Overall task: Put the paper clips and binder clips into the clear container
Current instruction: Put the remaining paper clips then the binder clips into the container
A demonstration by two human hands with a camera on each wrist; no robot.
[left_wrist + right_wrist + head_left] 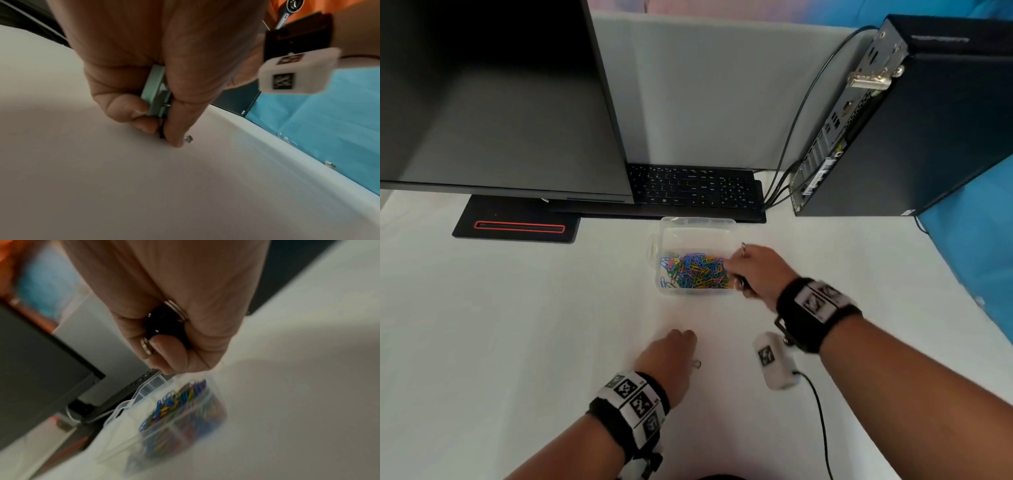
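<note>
The left hand [156,91] holds a green clip [155,95] low. The right hand [755,270], gripping black clips [164,324], should open right over the box [697,226].

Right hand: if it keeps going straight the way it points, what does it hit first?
Likely the paper clips in the clear container: the right hand, its grip closed on black binder clips, points over the near-right rim. Depth is unclear.

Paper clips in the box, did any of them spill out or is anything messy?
Nothing stands out. The colourful paper clips all lie inside the clear container, which sits flat on the white table. The right hand grips black binder clips beside it, and the left hand holds a pale green binder clip.
</note>
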